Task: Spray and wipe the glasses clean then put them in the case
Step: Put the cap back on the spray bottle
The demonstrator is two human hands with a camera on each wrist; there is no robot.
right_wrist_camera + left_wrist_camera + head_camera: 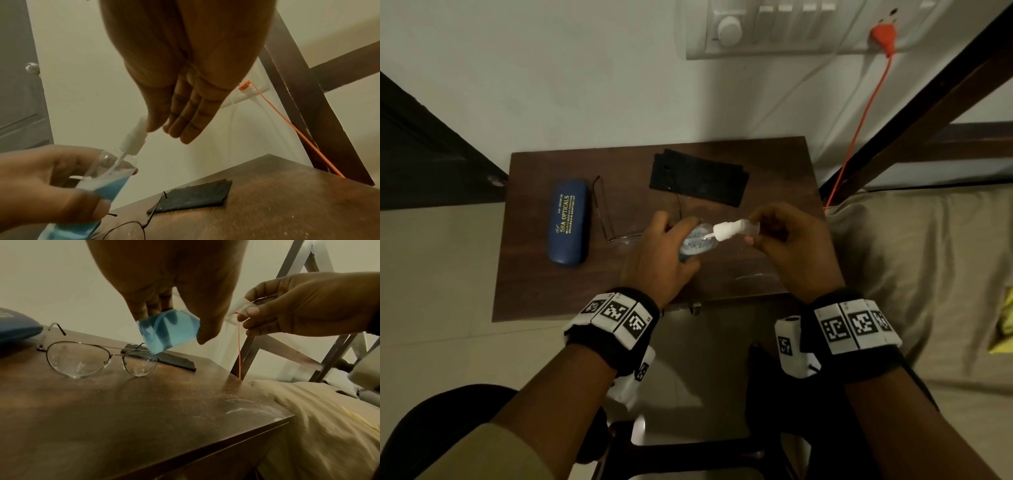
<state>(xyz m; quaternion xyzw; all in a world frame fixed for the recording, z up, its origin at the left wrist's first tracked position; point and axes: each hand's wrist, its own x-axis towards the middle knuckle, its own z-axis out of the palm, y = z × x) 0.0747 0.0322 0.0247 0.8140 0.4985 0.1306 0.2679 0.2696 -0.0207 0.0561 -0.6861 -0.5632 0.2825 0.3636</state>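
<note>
My left hand [661, 255] grips a clear spray bottle [697, 240] of blue liquid [168, 331], tilted over the table. The bottle's white nozzle [726, 230] points right, and my right hand [787, 246] pinches a clear cap [750, 228] at its tip. Wire-rimmed glasses [98, 360] stand unfolded on the brown table [551, 291], with droplets on both lenses. Left of them lies a shut blue case [567, 222]. A folded black cloth [698, 178] lies at the back of the table, under one temple tip.
Beige bedding [928, 274] touches the table's right edge. A dark wooden frame [928, 113] slants behind it. An orange cable [859, 137] runs down from a wall plug [883, 36]. Fine spray specks dot the tabletop [226, 394].
</note>
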